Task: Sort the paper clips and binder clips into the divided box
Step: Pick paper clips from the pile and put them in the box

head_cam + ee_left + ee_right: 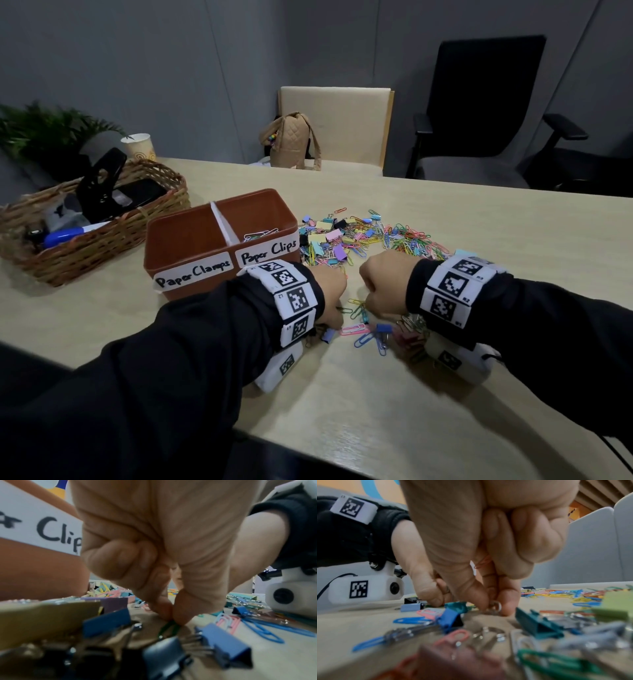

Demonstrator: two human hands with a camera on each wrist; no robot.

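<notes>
Far left, a wicker basket [102, 236] is sitting on the surface [445, 394], w/ a black clamp-like tool, a blue marker & other bits in it; a plant [44, 126] & a paper cup [138, 146] are standing behind it. Just right of the basket, the brown divided box [219, 246] is standing w/ 2 compartments: left one labelled "Paper Clamps", inside not visible from here; right one labelled "Paper Clips", holding a few paper clips.

Near side, the left hand [330, 294] is reaching down just right of the box's near corner, fingers curled; in the left wrist view thumb & forefinger are pinching a green paper clip [169, 626] lying on the surface. Blue binder clips [223, 647] are lying close in front of that wrist camera.

Between the hands, a small scatter of paper clips [356, 330] & a blue binder clip [383, 329] is lying near.

The right hand [383, 291] is hovering low beside the left, not touching it, other fingers curled in; in the right wrist view its fingertips [506, 608] are pinching the wire loop of a silver clip [496, 605] on the surface. Can't tell which kind of clip.

Farther off, right of the box, the main pile of mixed clips [370, 236] is spreading across the surface. Beyond the far edge a tan bag [291, 140] is resting on a beige chair, w/ a black office chair [486, 109] to the right.
</notes>
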